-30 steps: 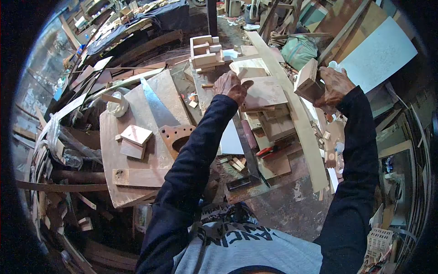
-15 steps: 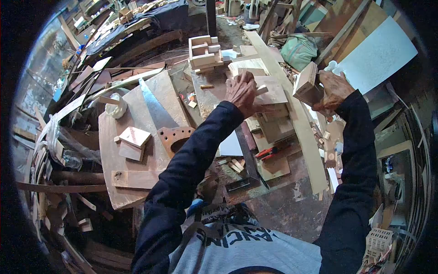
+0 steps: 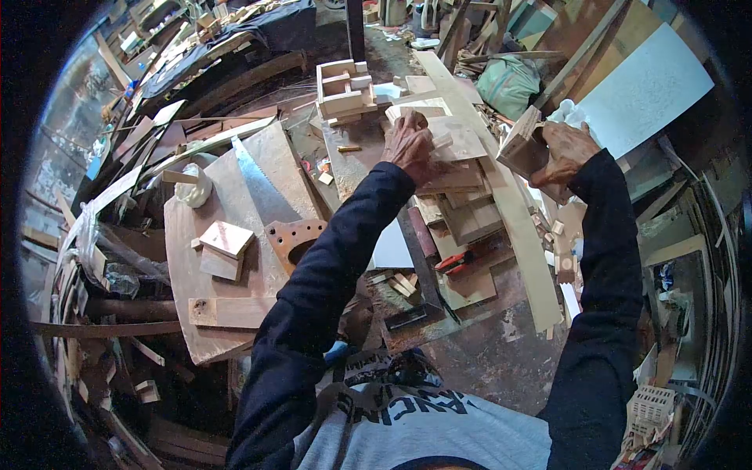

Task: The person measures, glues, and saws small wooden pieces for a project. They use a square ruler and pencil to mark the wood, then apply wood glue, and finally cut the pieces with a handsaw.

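My left hand [image 3: 410, 145] is closed with bent fingers, and a small piece of wood [image 3: 442, 142] pokes out on its right side. Motion blur hides exactly how the fingers sit on it. Right beside that hand lies a thin pale board [image 3: 464, 138], on top of stacked wooden pieces [image 3: 473, 219]. Farther right, my right hand [image 3: 567, 153] is wrapped around a thick wooden block [image 3: 520, 147], held up at a tilt above the long plank [image 3: 518, 227]. The fingers behind the block are partly hidden.
At left, a handsaw [image 3: 262, 184], small wood blocks [image 3: 226, 239] and a white tub [image 3: 193, 188] rest on a broad board. A wooden divided box [image 3: 342, 98] stands behind. Red pliers [image 3: 454, 262] lie nearer me. Wood scraps and a green sack [image 3: 507, 84] surround the workspace.
My left hand has moved slightly away from me, with the small piece of wood. The thin board beside it has shifted the same way. My right hand still holds the block.
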Demonstrator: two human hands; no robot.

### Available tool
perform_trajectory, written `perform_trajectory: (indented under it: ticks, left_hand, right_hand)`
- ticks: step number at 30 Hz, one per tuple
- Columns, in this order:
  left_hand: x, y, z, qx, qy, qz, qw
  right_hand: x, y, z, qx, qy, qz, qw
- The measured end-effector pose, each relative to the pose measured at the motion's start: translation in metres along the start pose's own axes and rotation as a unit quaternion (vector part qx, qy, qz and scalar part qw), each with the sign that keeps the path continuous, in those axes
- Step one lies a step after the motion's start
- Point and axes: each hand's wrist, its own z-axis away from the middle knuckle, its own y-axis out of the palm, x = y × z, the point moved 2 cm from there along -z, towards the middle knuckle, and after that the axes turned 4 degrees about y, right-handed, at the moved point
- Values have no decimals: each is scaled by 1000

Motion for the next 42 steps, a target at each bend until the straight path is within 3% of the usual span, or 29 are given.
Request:
perform_trajectory:
  ticks: [3, 7, 11, 14, 17, 19, 22, 26, 27, 29, 32, 34, 37, 39, 40, 42]
  left_hand:
    - [-7, -3, 5, -91, -80, 26, 992]
    - [12, -4, 6, -39, -301, 65, 951]
    - [26, 2, 2, 55, -434, 139, 888]
    - [56, 36, 9, -55, -383, 85, 918]
    - [59, 43, 7, -40, -442, 159, 882]
    - [51, 33, 6, -10, -425, 128, 896]
    - [42, 28, 11, -43, -426, 111, 897]
    - [40, 16, 19, -153, -424, 20, 892]
    - [31, 1, 21, -165, -408, -15, 898]
    - [54, 12, 32, -198, -274, -40, 940]
    - [41, -16, 38, -234, -318, 249, 884]
    - [13, -52, 49, -214, -345, 242, 881]
    - [-6, -81, 69, -205, -289, 221, 909]
    - [-21, -97, 81, -220, -324, 305, 868]
    - [-24, -98, 89, -241, -293, 331, 864]
    - [-32, -107, 104, -208, -252, 291, 899]
  right_hand:
    - [-2, 6, -14, 38, 31, 17, 999]
    - [4, 6, -20, 70, 48, 25, 996]
    - [5, 7, -32, 95, 48, 3, 994]
    - [4, 10, -43, 84, 37, 9, 996]
    - [14, 5, -46, 28, 14, 19, 999]
    - [22, 2, -53, -12, -7, 26, 1000]
    - [39, -9, -66, -13, -49, -11, 999]
    - [70, -20, -90, 72, -31, -4, 997]
    - [76, -19, -97, 80, -56, -6, 995]
    - [87, -20, -108, 93, -39, -12, 995]
    - [103, -26, -124, 133, -4, -4, 991]
    - [110, -30, -127, 156, 16, -14, 988]
    - [118, -32, -123, 168, 57, -16, 984]
    - [119, -29, -127, 165, 62, -11, 984]
    - [119, -26, -129, 165, 65, -9, 984]
    - [120, -18, -135, 181, 67, -7, 981]
